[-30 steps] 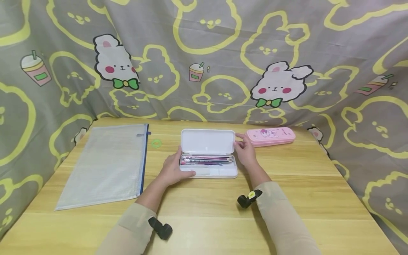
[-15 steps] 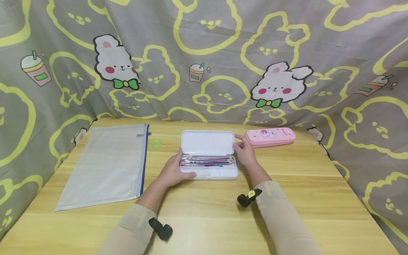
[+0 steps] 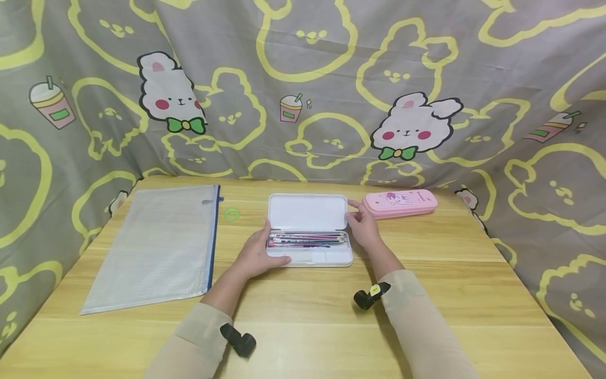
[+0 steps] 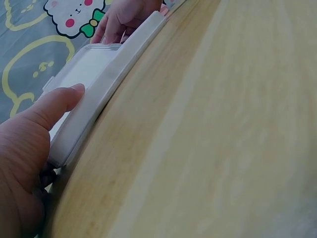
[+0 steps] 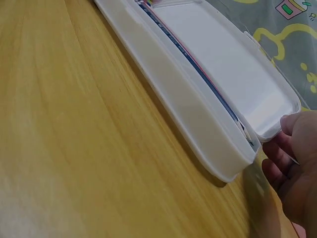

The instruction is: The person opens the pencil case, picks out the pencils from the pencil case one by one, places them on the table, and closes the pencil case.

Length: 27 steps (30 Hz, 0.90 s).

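A white pencil case lies on the table with its lid raised and several pencils in its rear compartment. My left hand grips the case's left end, thumb on the front edge; in the left wrist view that thumb rests on the white side wall. My right hand pinches the lid's right edge between thumb and fingers, as the right wrist view shows with the hand at the lid's corner.
A pink case with a rabbit print lies just behind and right of my right hand. On the left are a translucent zip pouch with a blue edge and a small green ring. A patterned curtain hangs behind the table.
Compared with a second ago, the lid and case sit very slightly nearer to me. Both hands keep their places on them.
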Motion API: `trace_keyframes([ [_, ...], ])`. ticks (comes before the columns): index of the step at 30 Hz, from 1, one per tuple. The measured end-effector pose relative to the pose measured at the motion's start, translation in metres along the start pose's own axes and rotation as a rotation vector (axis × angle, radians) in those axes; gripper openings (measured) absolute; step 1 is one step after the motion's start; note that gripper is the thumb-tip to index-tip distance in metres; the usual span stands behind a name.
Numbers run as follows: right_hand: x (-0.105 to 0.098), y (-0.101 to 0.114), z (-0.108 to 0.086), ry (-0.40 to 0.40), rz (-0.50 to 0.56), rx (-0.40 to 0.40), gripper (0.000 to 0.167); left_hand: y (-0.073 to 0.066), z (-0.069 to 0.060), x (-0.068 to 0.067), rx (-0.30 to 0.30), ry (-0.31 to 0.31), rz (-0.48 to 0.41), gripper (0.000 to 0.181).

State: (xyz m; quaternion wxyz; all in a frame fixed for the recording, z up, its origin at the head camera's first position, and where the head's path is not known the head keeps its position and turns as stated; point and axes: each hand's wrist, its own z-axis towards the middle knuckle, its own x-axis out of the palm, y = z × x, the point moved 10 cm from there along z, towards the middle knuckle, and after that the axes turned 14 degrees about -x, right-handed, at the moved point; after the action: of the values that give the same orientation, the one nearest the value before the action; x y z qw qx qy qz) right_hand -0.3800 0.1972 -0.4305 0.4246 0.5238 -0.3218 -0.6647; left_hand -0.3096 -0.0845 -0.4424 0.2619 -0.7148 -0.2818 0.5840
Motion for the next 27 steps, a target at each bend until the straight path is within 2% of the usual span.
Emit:
trace_keyframes([
  [5, -0.005, 0.010, -0.008, -0.003, -0.004, -0.041, 0.044, 0.000, 0.000, 0.000, -0.005, 0.007, 0.002, 0.123],
  [8, -0.005, 0.021, -0.015, 0.030, -0.048, -0.105, 0.037, 0.000, 0.000, 0.001, -0.006, 0.013, 0.003, 0.122],
  [10, -0.001, 0.028, -0.021, 0.087, -0.093, -0.138, 0.032, 0.000, 0.000, 0.001, -0.003, 0.015, 0.008, 0.122],
  [17, 0.024, 0.044, -0.037, 0.364, -0.295, -0.260, 0.024, 0.001, 0.000, 0.000, 0.002, 0.012, 0.007, 0.121],
  [20, 0.029, 0.047, -0.038, 0.411, -0.352, -0.311, 0.022, 0.000, 0.000, 0.000, 0.002, 0.011, 0.014, 0.121],
  [27, 0.035, 0.057, -0.039, 0.462, -0.476, -0.412, 0.021, 0.001, 0.000, 0.001, 0.007, 0.012, 0.018, 0.121],
])
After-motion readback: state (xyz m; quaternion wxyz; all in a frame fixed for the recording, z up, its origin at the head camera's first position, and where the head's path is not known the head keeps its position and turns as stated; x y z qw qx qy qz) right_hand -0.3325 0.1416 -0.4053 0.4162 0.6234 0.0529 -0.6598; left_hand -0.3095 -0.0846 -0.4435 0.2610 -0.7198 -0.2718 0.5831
